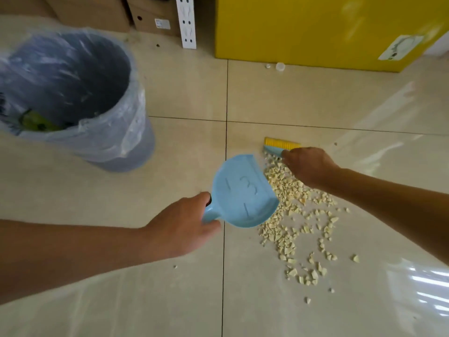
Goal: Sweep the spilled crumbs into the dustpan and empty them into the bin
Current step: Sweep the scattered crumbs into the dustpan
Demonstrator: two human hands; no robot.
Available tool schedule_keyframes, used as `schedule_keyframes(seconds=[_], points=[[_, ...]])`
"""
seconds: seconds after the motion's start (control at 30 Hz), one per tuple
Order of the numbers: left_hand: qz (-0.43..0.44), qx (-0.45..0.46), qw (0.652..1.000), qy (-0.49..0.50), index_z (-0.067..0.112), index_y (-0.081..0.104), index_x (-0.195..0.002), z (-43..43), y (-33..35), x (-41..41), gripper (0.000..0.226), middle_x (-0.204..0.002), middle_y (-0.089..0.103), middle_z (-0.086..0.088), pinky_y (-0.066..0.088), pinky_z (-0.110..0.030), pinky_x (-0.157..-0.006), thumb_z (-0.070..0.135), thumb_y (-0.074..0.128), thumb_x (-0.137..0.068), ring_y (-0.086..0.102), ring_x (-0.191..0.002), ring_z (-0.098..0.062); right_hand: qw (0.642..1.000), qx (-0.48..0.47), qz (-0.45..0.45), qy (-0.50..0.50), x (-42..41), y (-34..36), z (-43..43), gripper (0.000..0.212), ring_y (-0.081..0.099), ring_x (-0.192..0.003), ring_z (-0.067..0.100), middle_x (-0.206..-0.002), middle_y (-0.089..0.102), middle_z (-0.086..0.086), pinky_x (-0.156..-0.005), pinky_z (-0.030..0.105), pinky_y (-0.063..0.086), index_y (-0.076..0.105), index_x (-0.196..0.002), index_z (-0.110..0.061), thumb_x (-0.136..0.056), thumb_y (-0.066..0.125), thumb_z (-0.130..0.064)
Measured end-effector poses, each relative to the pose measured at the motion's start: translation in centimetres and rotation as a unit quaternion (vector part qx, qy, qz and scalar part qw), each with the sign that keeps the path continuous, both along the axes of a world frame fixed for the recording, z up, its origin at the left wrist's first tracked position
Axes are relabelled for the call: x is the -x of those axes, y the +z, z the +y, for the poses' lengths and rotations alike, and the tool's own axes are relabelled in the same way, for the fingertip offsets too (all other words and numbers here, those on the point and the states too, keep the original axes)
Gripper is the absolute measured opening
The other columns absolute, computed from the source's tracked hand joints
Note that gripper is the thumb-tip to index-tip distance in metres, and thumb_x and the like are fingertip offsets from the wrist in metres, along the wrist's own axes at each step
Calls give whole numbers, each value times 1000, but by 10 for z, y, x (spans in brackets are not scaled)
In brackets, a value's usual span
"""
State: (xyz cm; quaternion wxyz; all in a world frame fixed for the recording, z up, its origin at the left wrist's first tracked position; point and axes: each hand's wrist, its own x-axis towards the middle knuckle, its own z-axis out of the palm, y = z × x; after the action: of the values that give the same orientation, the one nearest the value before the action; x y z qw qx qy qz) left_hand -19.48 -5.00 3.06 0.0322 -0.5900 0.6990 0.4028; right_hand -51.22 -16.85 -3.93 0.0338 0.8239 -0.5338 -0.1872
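Barely begun: crumbs (295,215) spread on tiled floor (145,300), none seen in blue dustpan (243,190), gripped by left hand (181,229) fingers. Brush (279,145) clasped in right hand (308,166). Lined bin (136,132) awaited, well apart.

One head-worn wide view — forward and steeply down, close over the tiled floor (184,98).
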Motion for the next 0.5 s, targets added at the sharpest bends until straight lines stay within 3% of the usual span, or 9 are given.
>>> schedule_keyframes(seconds=[0.17,0.27,0.33,0.5], points=[[-35,-25,999,-30,21,39,-80,41,-11,-33,20,-62,49,-1,33,-28,-52,34,54,-79,39,-51,-14,991,-42,-82,94,-2,13,56,23,71,-73,27,-87,73,5,-55,34,51,64,-111,-14,-100,52,-31],[-51,-45,997,-41,20,41,-82,54,-18,-47,23,-70,55,-10,35,-27,-54,39,51,-75,40,-53,-14,985,-50,-87,142,10,19,82,20,69,-65,24,-78,71,2,-50,35,55,67,-105,-17,-96,57,-32],[-56,-54,996,-45,20,41,-83,60,-22,-55,28,-69,53,-7,36,-26,-55,44,46,-71,41,-54,-14,983,-63,-91,149,17,25,92,22,69,-66,24,-79,70,1,-50,37,56,65,-109,-18,-97,56,-33],[-54,-34,997,-37,21,44,-86,58,-32,-58,42,-65,50,0,36,-26,-55,54,41,-60,42,-54,-13,983,32,-152,100,42,57,72,28,66,-59,24,-79,71,3,-42,34,51,68,-116,-13,-92,67,-27]])
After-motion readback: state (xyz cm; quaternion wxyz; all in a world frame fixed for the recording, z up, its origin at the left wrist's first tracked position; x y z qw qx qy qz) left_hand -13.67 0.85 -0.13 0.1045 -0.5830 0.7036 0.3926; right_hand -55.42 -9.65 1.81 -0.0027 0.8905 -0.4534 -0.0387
